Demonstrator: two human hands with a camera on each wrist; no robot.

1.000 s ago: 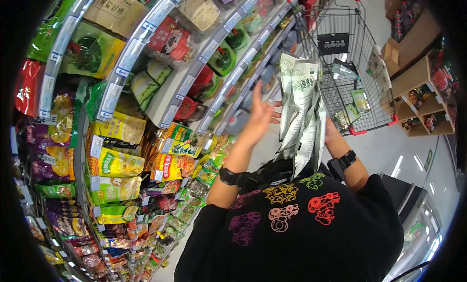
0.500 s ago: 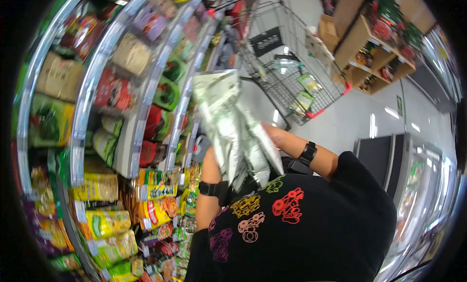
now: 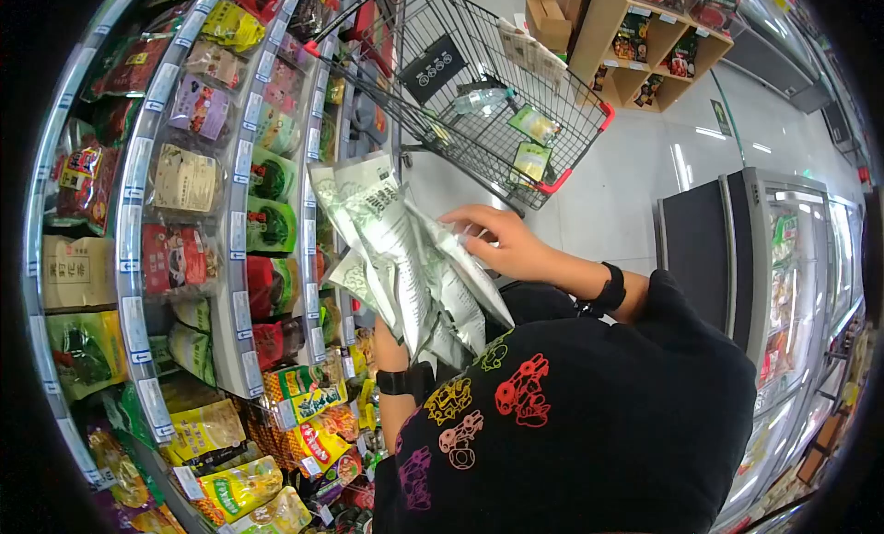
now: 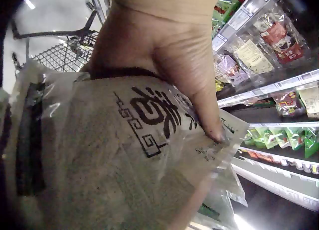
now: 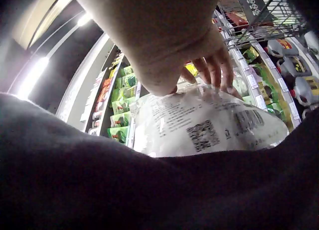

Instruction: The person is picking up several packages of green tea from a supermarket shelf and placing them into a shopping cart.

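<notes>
Left hand [image 4: 167, 55], open and empty earlier, now grips packets [image 3: 391, 235]; right hand [image 3: 497, 239] half-curled round them too, so two-handed hold

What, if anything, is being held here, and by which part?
Silvery-green packets, in a bunch. The left hand grips one over an edge, onto its printed face; the right hand holds an outer one by its edge.
</notes>
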